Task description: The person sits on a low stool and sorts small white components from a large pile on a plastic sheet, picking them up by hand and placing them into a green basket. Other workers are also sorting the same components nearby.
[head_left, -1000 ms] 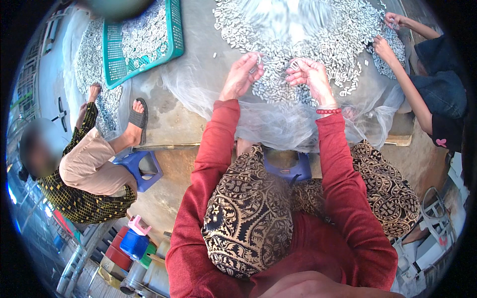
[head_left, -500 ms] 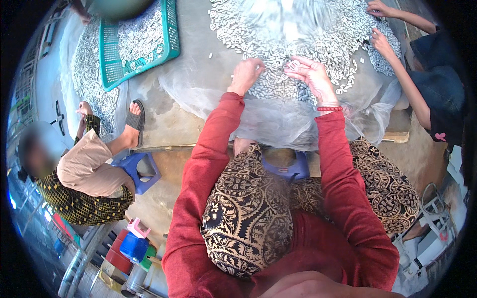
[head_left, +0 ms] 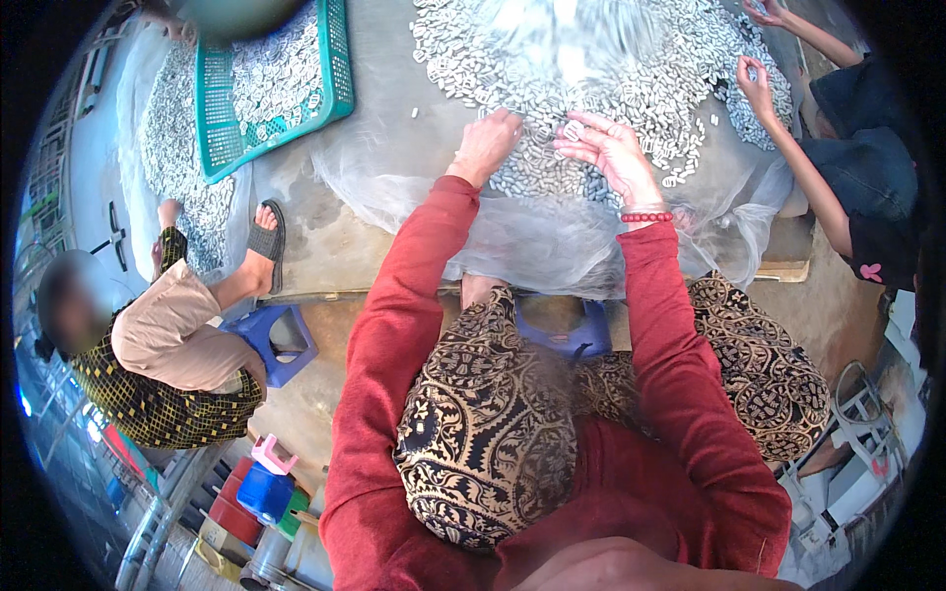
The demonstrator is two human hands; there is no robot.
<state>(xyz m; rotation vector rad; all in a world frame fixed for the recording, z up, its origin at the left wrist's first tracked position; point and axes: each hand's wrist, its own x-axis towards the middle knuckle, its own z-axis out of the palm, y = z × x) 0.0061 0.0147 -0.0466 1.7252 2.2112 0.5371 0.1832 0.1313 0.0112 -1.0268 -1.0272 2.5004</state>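
Note:
A wide heap of small pale grey-white slotted oval pieces (head_left: 473, 69) lies on a sheet in front of me. My left hand (head_left: 485, 146) is at the near edge of the heap, its fingers bent down and drawn together; what they grip, if anything, is hidden. Just to its right, my right hand (head_left: 613, 158) is turned partly palm up, with a red bead bracelet (head_left: 646, 217) at its wrist. A slotted piece (head_left: 573, 130) sits between its thumb and fingers. Loose pieces lie under and between both hands.
A green plastic basket (head_left: 202, 118) of similar pieces stands at the left, beside another pile (head_left: 172, 138). One person (head_left: 158, 384) sits at the left; another person's hand (head_left: 755, 91) is at the right. Thin clear plastic sheeting (head_left: 532, 241) edges the work surface.
My right hand has shifted slightly left, its fingers spread a little more. My left hand has moved slightly up. At the right, the co-worker's hands have lifted off the pile.

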